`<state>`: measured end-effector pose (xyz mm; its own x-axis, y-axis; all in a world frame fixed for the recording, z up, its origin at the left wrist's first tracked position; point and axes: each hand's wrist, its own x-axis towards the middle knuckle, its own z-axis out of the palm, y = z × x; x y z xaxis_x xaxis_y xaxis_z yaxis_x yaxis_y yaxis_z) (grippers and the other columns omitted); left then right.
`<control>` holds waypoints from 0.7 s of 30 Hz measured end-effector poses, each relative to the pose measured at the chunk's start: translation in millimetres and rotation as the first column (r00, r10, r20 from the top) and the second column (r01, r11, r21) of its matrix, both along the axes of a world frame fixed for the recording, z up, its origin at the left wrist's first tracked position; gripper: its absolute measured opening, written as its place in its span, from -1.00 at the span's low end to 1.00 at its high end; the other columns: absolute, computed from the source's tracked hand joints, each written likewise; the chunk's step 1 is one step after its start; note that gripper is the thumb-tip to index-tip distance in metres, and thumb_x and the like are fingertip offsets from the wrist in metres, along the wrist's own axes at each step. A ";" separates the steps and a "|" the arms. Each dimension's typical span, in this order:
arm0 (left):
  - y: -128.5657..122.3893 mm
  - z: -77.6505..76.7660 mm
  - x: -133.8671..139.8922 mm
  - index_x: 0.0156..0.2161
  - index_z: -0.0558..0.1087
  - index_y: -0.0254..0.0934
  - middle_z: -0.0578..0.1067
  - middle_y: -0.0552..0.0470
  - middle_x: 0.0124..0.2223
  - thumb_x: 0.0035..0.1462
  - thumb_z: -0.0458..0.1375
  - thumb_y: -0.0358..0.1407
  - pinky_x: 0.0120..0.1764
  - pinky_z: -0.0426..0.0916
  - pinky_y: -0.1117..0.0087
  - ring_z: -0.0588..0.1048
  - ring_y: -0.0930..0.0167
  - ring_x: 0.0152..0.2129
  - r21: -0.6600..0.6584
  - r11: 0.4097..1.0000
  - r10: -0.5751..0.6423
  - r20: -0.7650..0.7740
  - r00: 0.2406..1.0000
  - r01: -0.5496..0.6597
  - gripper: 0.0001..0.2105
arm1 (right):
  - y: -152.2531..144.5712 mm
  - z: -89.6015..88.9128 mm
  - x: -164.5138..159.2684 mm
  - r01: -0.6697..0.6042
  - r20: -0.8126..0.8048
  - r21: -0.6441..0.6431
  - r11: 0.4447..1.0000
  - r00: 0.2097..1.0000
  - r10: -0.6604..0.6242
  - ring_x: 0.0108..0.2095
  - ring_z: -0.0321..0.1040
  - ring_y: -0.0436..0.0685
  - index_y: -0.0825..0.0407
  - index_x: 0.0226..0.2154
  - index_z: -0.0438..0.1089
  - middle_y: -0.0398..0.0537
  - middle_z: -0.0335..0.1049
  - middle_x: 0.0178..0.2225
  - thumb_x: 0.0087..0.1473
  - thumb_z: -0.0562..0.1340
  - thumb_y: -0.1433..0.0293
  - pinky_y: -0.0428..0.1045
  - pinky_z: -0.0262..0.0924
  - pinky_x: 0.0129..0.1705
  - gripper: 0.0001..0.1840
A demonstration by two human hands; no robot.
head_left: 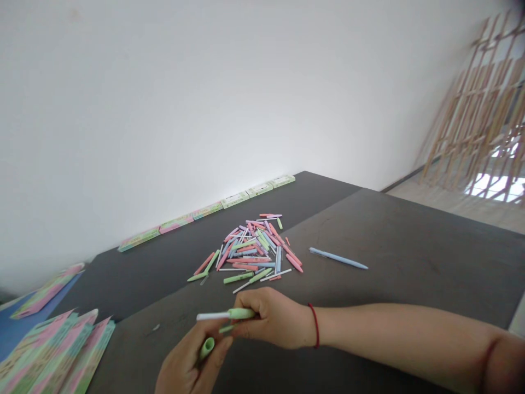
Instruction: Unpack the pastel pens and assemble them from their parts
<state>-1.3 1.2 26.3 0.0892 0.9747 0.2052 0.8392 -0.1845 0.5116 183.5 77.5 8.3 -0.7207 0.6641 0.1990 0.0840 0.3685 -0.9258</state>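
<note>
My right hand (283, 320), with a red cord at the wrist, pinches a light green pen part (241, 313). A white refill (213, 316) sticks out of that part to the left. Just below it, a small green piece (226, 329) shows by the fingertips; what it belongs to I cannot tell. My left hand (184, 364) is closed around a green pen barrel (207, 347), its hollow end facing up. The two hands nearly meet. Beyond them lies a heap of pen parts (250, 249) in pink, green, blue and purple, with white refills among them.
One blue pen (338, 258) lies right of the heap on the dark table (410, 235). Flat printed boxes (176, 222) line the wall edge. More printed packs (77, 350) are stacked at the lower left, and another pack (49, 290) rests on a blue surface.
</note>
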 end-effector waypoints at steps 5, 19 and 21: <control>15.3 -13.8 -13.4 -0.13 0.32 -0.25 0.53 -0.06 -0.28 0.20 -0.13 -0.36 -0.35 0.36 0.36 0.53 0.31 -0.37 -0.131 0.984 0.024 -0.558 0.829 -0.117 -0.78 | 22.1 -20.7 -4.2 0.080 0.334 0.203 0.976 0.931 -0.146 -0.55 0.06 -0.08 0.08 -0.49 0.27 -0.24 0.18 -0.57 0.02 0.23 0.25 -0.15 -0.18 -0.55 -0.76; 22.2 -0.7 -13.0 -0.25 0.49 -0.23 0.52 -0.10 -0.20 0.10 -0.17 -0.60 -0.19 0.27 0.10 0.46 0.17 -0.22 -0.264 0.964 -0.236 -0.784 0.574 0.036 -0.59 | 30.4 -37.8 -7.3 -0.005 0.540 0.444 0.896 0.800 -0.263 -0.43 0.31 0.05 0.06 -0.39 0.37 -0.07 0.43 -0.41 0.09 0.15 0.13 -0.09 -0.17 -0.53 -0.68; 24.8 -5.9 -19.3 -0.26 0.47 -0.22 0.52 -0.08 -0.21 0.15 -0.15 -0.51 -0.17 0.27 0.13 0.46 0.19 -0.21 -0.259 0.966 -0.209 -0.745 0.634 0.014 -0.66 | 27.1 -37.8 -7.7 0.002 0.530 0.461 0.888 0.801 -0.277 -0.41 0.34 0.06 0.05 -0.36 0.37 -0.07 0.44 -0.39 0.10 0.14 0.15 -0.09 -0.14 -0.52 -0.71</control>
